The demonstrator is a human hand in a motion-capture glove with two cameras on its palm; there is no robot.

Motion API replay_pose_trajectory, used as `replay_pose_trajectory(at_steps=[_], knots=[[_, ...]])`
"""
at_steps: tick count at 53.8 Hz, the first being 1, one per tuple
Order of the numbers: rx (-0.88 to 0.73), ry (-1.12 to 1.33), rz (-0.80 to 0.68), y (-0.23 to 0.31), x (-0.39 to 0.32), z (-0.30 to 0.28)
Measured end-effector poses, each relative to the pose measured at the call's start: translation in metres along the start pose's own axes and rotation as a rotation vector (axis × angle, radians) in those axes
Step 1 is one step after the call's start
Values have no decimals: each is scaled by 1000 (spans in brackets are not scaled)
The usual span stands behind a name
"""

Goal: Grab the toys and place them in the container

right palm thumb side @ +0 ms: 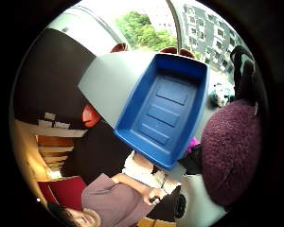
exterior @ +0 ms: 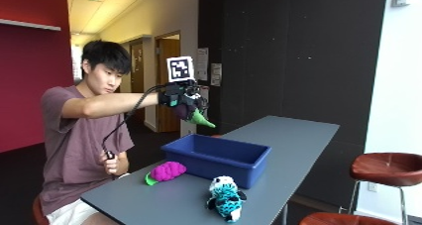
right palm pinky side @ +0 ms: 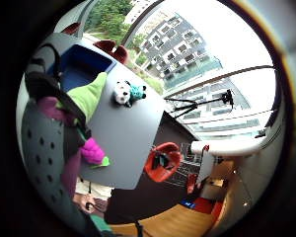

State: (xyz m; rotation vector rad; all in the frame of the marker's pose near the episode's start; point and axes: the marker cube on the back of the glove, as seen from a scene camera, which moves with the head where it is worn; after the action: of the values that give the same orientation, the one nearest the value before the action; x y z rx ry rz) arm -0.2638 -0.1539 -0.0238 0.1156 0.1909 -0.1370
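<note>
Fingers of the gloved right hand are curled round a plush eggplant, purple body in the palm and its green leafy tip poking out and down toward the table! The hand is up in the air, well above the blue container, with the arm stretched out level from the shoulder. From the thumb-side palm camera the fuzzy purple body bulges right beside the lens, and the blue bin lies open below it, nothing inside that shows. From the little-finger side the green tip juts across the grey tabletop.

Count them up: three toys in all. One in the hand, two on the table. A magenta grape-bunch plush with a small green leaf lies just beside the container's near wall, on the person's side. A panda plush in a teal outfit sits near the table's front edge, apart from the bin. One container, one grey table.

The bare left hand is down by the table's edge, closed round a small dark object. A brown stool stands beyond the table's far side. Nothing sits between the raised toy and the bin's open top
</note>
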Motion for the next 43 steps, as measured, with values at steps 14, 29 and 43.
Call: replay_pose_trajectory(at_steps=[14, 29, 43], knots=[[-2, -60, 7, -52, -69, 7], [-238, 71, -127, -61, -65, 54], [-318, 36, -251, -38, -45, 56]])
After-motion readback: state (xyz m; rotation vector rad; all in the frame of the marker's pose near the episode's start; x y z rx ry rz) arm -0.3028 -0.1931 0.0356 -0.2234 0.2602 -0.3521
